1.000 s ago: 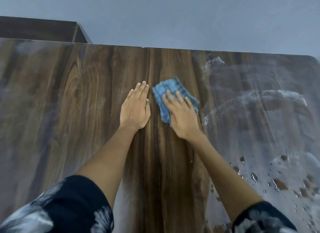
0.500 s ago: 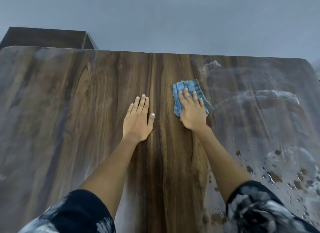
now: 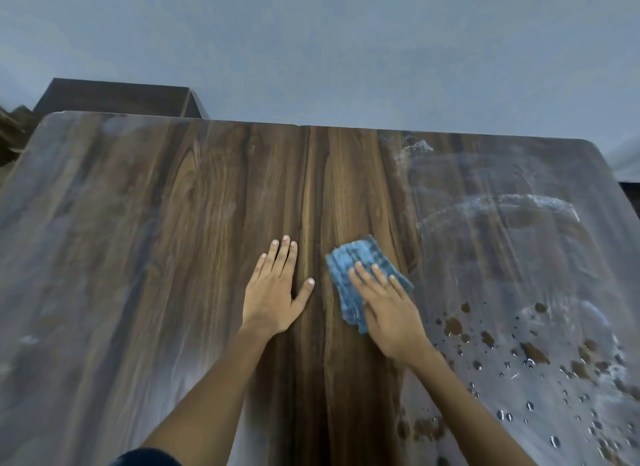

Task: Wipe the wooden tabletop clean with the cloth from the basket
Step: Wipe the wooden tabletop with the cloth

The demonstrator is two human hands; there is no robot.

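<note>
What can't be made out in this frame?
- Basket: nowhere in the head view.
- Cloth: near part hidden under the right hand.
- Tabletop: near edge cut off by the frame's bottom.
- Grey film at the right: wet or dry, unclear.

Both forearms were bare to the hands; a dark navy sleeve [image 3: 149,458] edge showed above the left hand [image 3: 273,292], nails short.
</note>
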